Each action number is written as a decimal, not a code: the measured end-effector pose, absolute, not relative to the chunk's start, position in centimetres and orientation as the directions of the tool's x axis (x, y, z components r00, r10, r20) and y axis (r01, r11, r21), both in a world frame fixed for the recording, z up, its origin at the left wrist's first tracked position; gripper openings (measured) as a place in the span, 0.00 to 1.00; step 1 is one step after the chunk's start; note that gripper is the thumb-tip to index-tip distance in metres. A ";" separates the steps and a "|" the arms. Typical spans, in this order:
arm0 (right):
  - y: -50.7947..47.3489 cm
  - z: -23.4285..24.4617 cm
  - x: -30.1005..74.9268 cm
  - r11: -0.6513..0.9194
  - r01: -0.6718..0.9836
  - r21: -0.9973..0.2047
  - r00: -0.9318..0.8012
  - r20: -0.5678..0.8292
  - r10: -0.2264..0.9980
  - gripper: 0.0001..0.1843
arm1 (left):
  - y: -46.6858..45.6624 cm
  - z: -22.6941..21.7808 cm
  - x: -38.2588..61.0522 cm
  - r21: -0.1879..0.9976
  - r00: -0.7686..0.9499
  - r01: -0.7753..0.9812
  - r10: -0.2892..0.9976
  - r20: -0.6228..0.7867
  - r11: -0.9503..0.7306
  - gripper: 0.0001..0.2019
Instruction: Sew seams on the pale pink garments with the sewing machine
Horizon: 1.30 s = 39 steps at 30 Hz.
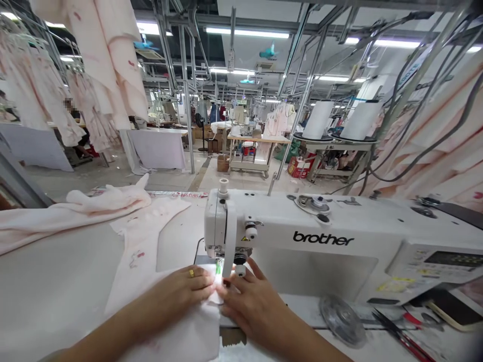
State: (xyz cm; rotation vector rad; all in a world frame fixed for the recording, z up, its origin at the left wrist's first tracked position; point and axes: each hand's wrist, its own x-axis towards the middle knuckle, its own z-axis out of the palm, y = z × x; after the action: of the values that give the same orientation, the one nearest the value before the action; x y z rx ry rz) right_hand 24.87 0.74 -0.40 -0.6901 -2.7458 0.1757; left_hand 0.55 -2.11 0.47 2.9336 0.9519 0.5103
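My left hand [184,289], with a gold ring on one finger, lies flat with its fingers stretched out on a piece of pale pink fabric [139,261], just left of the needle. My right hand [251,304] lies flat too, fingers pressed on the fabric's edge right below the presser foot [219,269]. The fabric runs under the head of a white Brother sewing machine [324,236]. The fingertips of both hands almost meet at the needle.
More pink fabric [75,208] is piled at the table's left. Scissors [400,332], a phone [453,306] and a clear round disc [341,317] lie at the right. Two thread cones [339,120] stand behind the machine. Garments hang overhead; a person sits at far left.
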 end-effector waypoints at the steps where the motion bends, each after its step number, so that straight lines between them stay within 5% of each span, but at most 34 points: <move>1: 0.7 -0.3 24.9 0.862 0.463 -0.204 -0.828 0.247 0.503 0.13 | -1.8 0.5 0.5 0.118 0.757 0.574 0.580 0.300 -0.810 0.17; 13: 1.0 0.1 25.4 0.858 0.412 -0.306 -0.844 0.225 0.486 0.18 | -0.4 0.5 -0.5 0.153 0.763 0.583 0.603 0.232 -0.798 0.16; 18: 0.9 0.3 25.3 0.851 0.439 -0.287 -0.845 0.190 0.500 0.16 | -1.1 0.9 -0.5 0.148 0.802 0.527 0.547 0.240 -0.837 0.18; 24: 1.3 -0.1 25.1 0.844 0.477 -0.246 -0.824 0.210 0.527 0.20 | -0.6 0.2 -0.3 0.221 0.730 0.606 0.645 0.225 -0.764 0.19; 39: 2.7 -1.1 25.7 0.848 0.438 -0.297 -0.759 0.384 0.526 0.05 | 0.0 -0.9 -0.4 0.248 0.672 0.640 0.686 0.280 -0.727 0.19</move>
State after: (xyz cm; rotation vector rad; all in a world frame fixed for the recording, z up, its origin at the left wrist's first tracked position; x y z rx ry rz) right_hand 25.72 2.74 -1.08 -0.7105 -2.5644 0.2606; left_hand -0.40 -0.01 -0.93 2.7528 1.0975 0.5404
